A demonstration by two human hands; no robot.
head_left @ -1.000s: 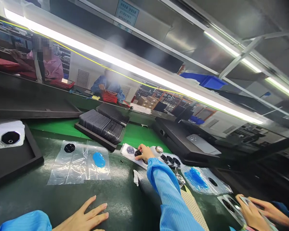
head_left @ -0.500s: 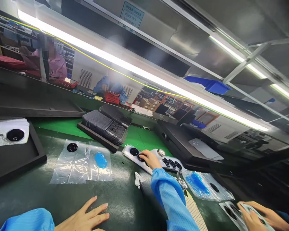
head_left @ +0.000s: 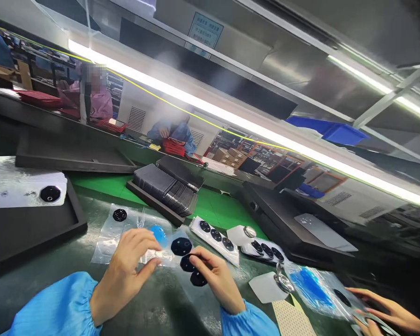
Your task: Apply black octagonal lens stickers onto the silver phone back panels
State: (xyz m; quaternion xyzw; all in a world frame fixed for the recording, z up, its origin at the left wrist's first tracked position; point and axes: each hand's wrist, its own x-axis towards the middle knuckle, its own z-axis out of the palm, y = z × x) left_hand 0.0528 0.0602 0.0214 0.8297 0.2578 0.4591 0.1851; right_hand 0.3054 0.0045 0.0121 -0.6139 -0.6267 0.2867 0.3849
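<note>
A thin strip of clear film (head_left: 196, 295) bearing three glossy black eight-sided discs (head_left: 181, 246) is held over the dark green bench (head_left: 154, 303). It is pinched near its right edge, by the middle disc, between the thumb and fingers of the right hand (head_left: 215, 277). The left hand (head_left: 128, 266) is raised just beside it, thumb and fingers parted, with nothing visible between them.

The strip is judged to be light, limp in the film and stiffer where the discs sit. The glossy faces would probably be slippery and easily smudged or scratched, so it is best taken by the bare film margin. Whether a disc face is pressed by the right fingertips cannot be told.

Beyond the left hand, a flat clear plastic bag (head_left: 107, 235) and a bright blue oval patch (head_left: 158, 234) are seen. Beyond the strip, a white strip-shaped stack (head_left: 212, 245) topped with three similar discs (head_left: 216, 234) is set beside a white bottle with a metal cap (head_left: 236, 234). Farther off, dark sheets (head_left: 154, 179) are packed in a shallow black tray (head_left: 157, 207).
</note>
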